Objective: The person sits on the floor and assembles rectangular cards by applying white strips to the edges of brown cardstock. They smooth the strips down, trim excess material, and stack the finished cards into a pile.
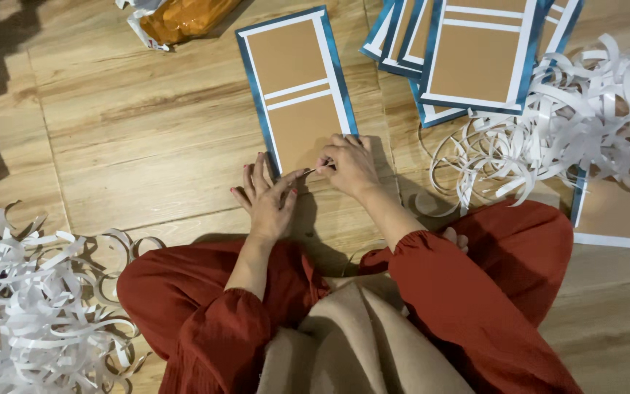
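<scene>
Two heaps of curled white paper strips flank me on the wooden floor (133, 146): one heap (30, 306) at my lower left, the other heap (577, 124) at the upper right, partly lying over a stack of cards (475, 51). I sit cross-legged in red trousers and red sleeves, knees spread, with a beige cloth over my lap. A plastic bag (176, 18) with something orange in it lies at the top edge. Another card (617, 215) pokes out under the right heap.

Straight ahead lies one card (297, 87), brown with a blue border and white stripes, flat on the floor and tilted a little to the left. Its near edge is under my hands.

My left hand (267, 197) is open, fingers spread and flat, pressing down at the card's lower left corner. My right hand (348, 164) is curled, fingertips pinched together on a thin white strip (317, 169) at the card's bottom edge; the strip runs between the two hands. How much of it is free from the card I cannot tell.

Both forearms reach forward from my knees and converge, wrists low near the floor, the right wrist bent inward toward the left hand
</scene>
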